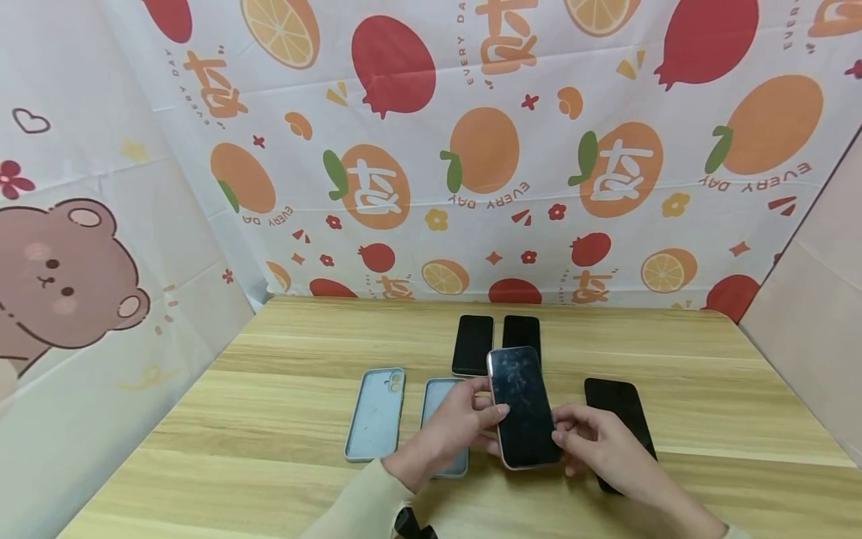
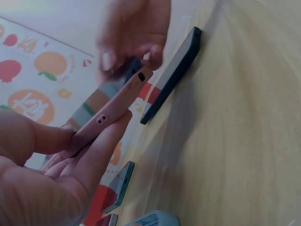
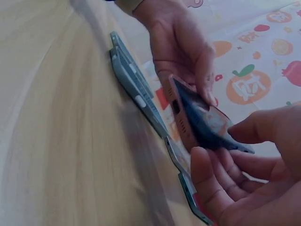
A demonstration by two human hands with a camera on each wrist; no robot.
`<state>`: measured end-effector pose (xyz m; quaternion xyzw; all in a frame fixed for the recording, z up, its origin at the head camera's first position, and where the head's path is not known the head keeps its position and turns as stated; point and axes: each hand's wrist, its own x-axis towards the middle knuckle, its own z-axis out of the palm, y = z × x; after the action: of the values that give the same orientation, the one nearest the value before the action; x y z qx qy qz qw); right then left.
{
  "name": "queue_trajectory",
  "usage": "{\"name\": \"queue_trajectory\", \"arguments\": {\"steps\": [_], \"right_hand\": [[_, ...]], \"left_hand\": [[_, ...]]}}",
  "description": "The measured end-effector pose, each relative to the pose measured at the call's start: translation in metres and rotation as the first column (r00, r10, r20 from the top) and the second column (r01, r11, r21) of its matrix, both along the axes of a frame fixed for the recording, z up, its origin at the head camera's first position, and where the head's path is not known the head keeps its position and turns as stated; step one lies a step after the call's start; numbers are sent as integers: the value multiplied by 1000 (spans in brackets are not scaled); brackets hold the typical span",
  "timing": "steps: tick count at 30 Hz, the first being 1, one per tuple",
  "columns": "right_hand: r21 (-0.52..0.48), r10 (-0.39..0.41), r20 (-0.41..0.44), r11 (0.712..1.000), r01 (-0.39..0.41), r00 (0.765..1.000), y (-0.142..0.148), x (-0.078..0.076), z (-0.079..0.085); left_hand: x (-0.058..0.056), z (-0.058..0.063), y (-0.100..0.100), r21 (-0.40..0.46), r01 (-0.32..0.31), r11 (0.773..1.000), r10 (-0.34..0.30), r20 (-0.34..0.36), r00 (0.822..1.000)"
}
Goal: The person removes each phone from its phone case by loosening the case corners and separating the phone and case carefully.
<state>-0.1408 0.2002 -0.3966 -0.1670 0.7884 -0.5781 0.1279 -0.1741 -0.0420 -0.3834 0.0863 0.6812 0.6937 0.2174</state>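
A black-screened phone (image 1: 528,427) is held above the table between both hands, its screen facing up. Around part of it sits a pink phone case (image 2: 110,110), which my left hand (image 1: 458,419) grips along the side, thumb on top and fingers beneath. My right hand (image 1: 599,445) pinches the phone's opposite edge between thumb and fingers. From the right wrist view, the phone (image 3: 200,127) sits tilted in the case, with one side raised out of the pink rim (image 3: 182,125).
Left of the hands lies a light-blue phone case (image 1: 374,419); a second blue case (image 1: 441,389) is partly under my left forearm. Two dark phones (image 1: 474,344) (image 1: 521,329) lie behind the held one. Another black phone (image 1: 619,408) lies to the right, partly covered by my right hand.
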Motion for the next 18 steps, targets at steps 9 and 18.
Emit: {"name": "queue_trajectory", "arguments": {"steps": [9,18], "right_hand": [[40,-137,56,990,135,989,-4,3,3],[-27,-73,106,997,76,992,-4,1,5]], "left_hand": [[3,-3,5,16,-15,1000,15,-19,1000],[4,-1,5,1,-30,1000,30,-8,1000]]}}
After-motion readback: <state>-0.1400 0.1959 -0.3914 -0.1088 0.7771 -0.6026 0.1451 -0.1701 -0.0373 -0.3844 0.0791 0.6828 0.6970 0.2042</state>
